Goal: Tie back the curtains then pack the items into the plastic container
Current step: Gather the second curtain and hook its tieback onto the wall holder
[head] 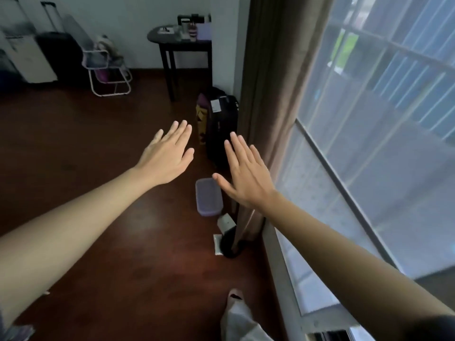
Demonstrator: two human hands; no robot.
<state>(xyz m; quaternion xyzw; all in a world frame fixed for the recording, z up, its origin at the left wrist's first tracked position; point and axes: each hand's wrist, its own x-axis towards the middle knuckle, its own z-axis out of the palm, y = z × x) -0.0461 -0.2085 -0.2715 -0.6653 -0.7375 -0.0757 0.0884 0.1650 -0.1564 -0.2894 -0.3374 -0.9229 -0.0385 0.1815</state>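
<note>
So, two hands out front, left hand [167,156] and right hand [246,175], both flat with fingers straight, holding nothing. One plastic container [208,196] sits lid-up on the floor [98,143], partly under the right thumb and near the foot of the one brown curtain [278,94]. Its long side runs away from me, toward the black suitcase [221,129]. Two small items lie on its near side: a box [226,223] and a flat packet [218,244]. The curtain hangs straight along the window [381,119].
</note>
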